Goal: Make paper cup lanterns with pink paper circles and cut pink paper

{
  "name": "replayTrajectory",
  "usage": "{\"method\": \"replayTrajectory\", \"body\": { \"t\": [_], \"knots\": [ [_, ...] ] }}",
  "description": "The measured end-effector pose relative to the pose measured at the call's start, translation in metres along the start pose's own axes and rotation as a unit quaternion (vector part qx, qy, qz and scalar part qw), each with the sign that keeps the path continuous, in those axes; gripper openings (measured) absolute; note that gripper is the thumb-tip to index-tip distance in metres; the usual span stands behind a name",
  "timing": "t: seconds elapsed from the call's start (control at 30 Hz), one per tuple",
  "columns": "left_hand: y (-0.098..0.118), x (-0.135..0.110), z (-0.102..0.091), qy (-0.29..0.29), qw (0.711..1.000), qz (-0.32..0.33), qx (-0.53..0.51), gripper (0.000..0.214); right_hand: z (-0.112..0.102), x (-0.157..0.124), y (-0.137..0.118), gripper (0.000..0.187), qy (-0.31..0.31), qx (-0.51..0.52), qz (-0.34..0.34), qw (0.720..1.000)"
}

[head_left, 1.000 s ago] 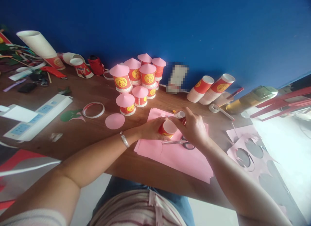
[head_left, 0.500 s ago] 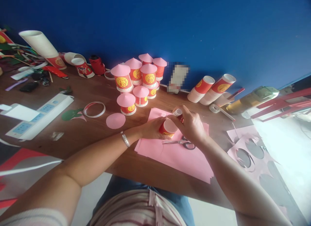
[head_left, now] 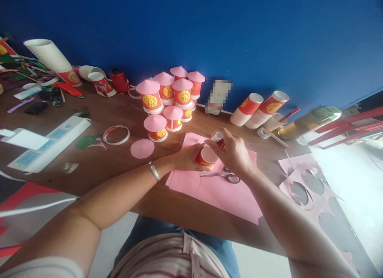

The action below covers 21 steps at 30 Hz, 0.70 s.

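Note:
My left hand (head_left: 188,158) is wrapped round a red paper cup (head_left: 206,165), whose pale round end faces up. Just above and right of that cup, my right hand (head_left: 235,152) is closed on a small red tube (head_left: 218,137) with a white round end. The thumb of this hand reaches down close to the cup's edge; whether it touches I cannot tell. Beneath both hands lies a stack of pink paper (head_left: 218,198), with scissors (head_left: 229,175) on top. A pink paper disc (head_left: 142,148) is on the table to the left.
Several red cups with pink cone roofs (head_left: 148,96) stand behind. Stacked cups (head_left: 269,108), a tape roll (head_left: 263,133) and a gold flask (head_left: 308,122) are at right, near cut pink scraps (head_left: 299,186). A power strip (head_left: 48,144) and a white ring (head_left: 116,135) lie left.
Both hands keep their hold on the cup and the tube, with hardly any movement. The view has shifted very slightly.

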<state>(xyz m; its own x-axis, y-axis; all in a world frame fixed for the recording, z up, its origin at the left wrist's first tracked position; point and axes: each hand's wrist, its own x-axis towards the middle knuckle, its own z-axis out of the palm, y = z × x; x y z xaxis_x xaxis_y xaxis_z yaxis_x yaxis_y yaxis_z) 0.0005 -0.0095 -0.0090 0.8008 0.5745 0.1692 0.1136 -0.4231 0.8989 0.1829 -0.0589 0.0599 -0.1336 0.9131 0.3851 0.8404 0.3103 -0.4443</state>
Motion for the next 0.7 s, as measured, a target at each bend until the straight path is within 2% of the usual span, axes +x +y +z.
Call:
{"method": "replayTrajectory", "body": {
  "t": [0.17,0.5,0.7],
  "knots": [
    [0.0042,0.0009,-0.0007,0.000,1.000,0.002,0.007,0.054,-0.0027,-0.0004,0.0002,0.040,0.036,-0.013,0.019,0.999],
    [0.0049,0.0004,-0.0002,-0.003,1.000,-0.002,0.001,0.056,0.0049,0.0022,0.0025,0.037,0.026,-0.035,0.009,0.999],
    [0.0087,-0.0006,-0.0015,-0.003,1.000,-0.010,0.025,0.047,-0.0012,-0.0016,0.0037,0.040,0.037,-0.009,0.026,0.999]
  ]
}}
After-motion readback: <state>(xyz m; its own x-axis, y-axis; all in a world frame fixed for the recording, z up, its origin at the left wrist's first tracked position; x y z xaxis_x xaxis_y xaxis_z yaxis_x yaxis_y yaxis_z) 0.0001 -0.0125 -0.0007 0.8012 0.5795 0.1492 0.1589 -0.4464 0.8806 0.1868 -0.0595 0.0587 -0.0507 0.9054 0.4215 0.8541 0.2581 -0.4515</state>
